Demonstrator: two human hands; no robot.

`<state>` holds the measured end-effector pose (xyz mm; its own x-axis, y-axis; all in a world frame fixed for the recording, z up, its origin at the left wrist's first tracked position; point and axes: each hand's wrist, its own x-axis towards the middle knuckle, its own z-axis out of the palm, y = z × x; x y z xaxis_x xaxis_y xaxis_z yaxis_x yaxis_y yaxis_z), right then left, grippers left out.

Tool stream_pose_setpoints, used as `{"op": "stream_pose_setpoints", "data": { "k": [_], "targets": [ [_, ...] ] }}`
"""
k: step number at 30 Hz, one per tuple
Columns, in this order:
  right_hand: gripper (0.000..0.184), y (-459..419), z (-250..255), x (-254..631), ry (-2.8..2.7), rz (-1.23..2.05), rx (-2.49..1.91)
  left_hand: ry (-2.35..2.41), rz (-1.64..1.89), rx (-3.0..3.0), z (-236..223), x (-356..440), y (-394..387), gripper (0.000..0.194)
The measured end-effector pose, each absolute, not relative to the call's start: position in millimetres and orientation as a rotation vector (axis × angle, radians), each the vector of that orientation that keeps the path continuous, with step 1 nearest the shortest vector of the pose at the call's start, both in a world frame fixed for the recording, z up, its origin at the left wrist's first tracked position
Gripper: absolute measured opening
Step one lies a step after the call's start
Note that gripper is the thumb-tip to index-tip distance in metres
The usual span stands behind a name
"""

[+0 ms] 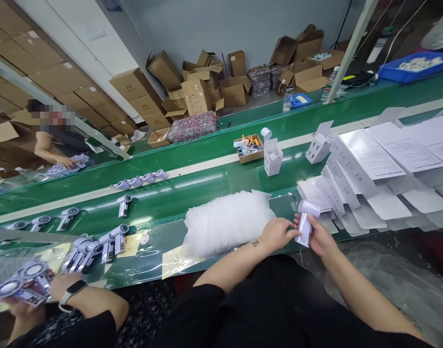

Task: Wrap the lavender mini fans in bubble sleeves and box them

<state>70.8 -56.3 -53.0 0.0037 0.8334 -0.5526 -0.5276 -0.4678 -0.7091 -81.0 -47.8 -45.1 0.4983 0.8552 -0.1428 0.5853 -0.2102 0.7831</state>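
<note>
My right hand [321, 238] is closed around a small lilac hand-held fan [305, 220], holding it upright near the table's front edge. My left hand [277, 233] touches the fan's lower part with pinched fingers. Just left of my hands lies a stack of clear plastic bags [227, 220]. Flat white cartons [366, 179] are fanned out to the right.
A green conveyor belt [207, 186] carries several lilac fans [141, 180]. Folded white boxes [273, 157] and a small cardboard tray of tools [248, 147] stand beyond. A co-worker's hands [62, 285] at my left hold fans. Cardboard boxes [199, 92] pile at the back wall.
</note>
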Motion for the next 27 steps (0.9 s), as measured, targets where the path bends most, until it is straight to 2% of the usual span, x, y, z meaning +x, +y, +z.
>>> {"op": "stream_pose_setpoints", "data": {
  "k": [3, 5, 6, 12, 18, 25, 27],
  "targets": [
    [0.027, -78.2, -64.7, 105.2, -0.397, 1.643, -1.334, 1.149, -0.108, 2.531, -57.6, -80.8, -45.5, 0.023],
    [0.031, -93.1, -68.7, 120.5, -0.419, 1.707, -1.358, 1.147, -0.354, 2.553, -62.8, -79.7, -42.4, 0.011],
    [0.033, -99.7, -69.7, 125.7, -0.413, 1.744, -1.352, 1.189, -0.361, 2.482, -64.0, -78.3, -40.0, 0.009],
    [0.033, -121.8, -64.9, 129.4, -0.258, 1.947, -1.216, 1.452, -0.042, 2.126, -57.4, -80.6, -11.7, 0.013],
    [0.034, -104.4, -48.5, 96.8, -0.251, 2.082, -1.055, 1.39, 0.29, 1.524, -55.4, -89.5, -6.5, 0.008],
    [0.034, -85.4, -46.3, 79.6, -0.403, 2.063, -1.128, 1.447, 0.661, 1.245, -51.8, -90.0, -29.3, 0.02],
    [0.031, -88.8, -46.9, 79.7, -0.443, 2.063, -1.187, 1.41, 0.829, 1.328, -48.3, -93.2, -35.2, 0.017]
  ]
}}
